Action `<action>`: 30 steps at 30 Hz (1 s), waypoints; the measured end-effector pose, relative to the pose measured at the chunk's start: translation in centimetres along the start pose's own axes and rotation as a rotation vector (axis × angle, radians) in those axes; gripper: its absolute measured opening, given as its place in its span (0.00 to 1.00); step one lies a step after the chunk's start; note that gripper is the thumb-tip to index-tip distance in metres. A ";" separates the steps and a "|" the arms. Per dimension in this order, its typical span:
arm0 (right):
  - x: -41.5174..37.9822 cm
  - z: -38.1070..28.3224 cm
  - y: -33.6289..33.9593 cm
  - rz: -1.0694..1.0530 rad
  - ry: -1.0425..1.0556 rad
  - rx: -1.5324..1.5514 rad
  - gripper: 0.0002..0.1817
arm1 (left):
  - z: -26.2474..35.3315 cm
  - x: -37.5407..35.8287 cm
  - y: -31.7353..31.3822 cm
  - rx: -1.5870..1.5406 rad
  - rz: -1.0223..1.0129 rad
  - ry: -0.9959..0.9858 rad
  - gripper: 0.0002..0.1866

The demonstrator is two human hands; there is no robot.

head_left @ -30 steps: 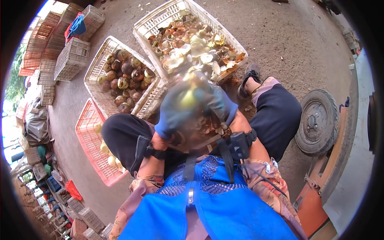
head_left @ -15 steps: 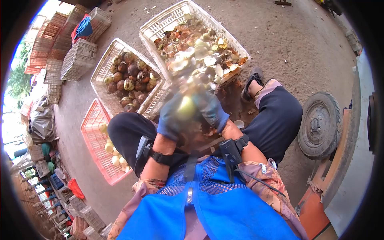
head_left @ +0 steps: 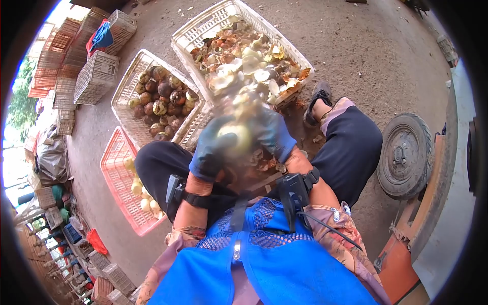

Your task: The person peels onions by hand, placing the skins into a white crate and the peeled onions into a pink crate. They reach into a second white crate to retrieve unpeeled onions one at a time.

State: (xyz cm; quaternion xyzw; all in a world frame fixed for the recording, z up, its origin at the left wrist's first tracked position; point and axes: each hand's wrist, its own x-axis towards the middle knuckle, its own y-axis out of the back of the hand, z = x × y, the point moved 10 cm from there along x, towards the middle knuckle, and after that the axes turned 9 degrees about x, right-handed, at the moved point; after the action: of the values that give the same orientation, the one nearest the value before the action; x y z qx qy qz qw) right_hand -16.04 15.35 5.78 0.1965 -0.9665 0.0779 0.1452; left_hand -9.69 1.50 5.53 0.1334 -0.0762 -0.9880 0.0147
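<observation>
A round, pale yellow-green peeled fruit (head_left: 238, 137) sits in my gloved left hand (head_left: 207, 152), whose fingers wrap round its left side. Close against its right side is my right hand (head_left: 274, 133), in the same blue and dark glove. Its fingers look curled, but blur hides what is in them. Just beyond both hands stands a white crate (head_left: 190, 38) heaped with pale and brown peelings (head_left: 249, 63). To its left, a second white crate (head_left: 124, 96) holds several dark brown and greenish unpeeled fruits (head_left: 163, 90).
A pink crate (head_left: 114, 173) with several pale peeled fruits (head_left: 138, 188) stands by my left knee. More peelings lie on the ground between my legs. A wheel (head_left: 405, 155) is at the right. Stacked crates (head_left: 96, 76) stand at the far left.
The pale fruit has turned in my left hand and shows a broader face. Both hands stay close together, with slight shifts, and the view has moved a little.
</observation>
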 end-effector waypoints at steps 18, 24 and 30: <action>-0.7 -1.9 0.6 0.041 -0.069 -0.234 0.10 | -3.4 0.4 -1.0 -0.523 0.069 0.126 0.20; 0.5 1.1 0.9 -0.024 -0.059 -0.165 0.10 | -3.9 0.8 -1.6 -0.698 -0.044 0.144 0.21; 1.6 2.6 3.4 0.001 -0.214 0.014 0.14 | -0.8 -1.0 -4.6 -0.711 -0.231 0.069 0.23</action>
State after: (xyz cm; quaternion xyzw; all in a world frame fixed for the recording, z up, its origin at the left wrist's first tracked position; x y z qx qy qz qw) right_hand -19.46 17.30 3.49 0.2044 -0.9760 0.0634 0.0399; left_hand -8.54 5.97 4.34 0.1607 0.2876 -0.9429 -0.0491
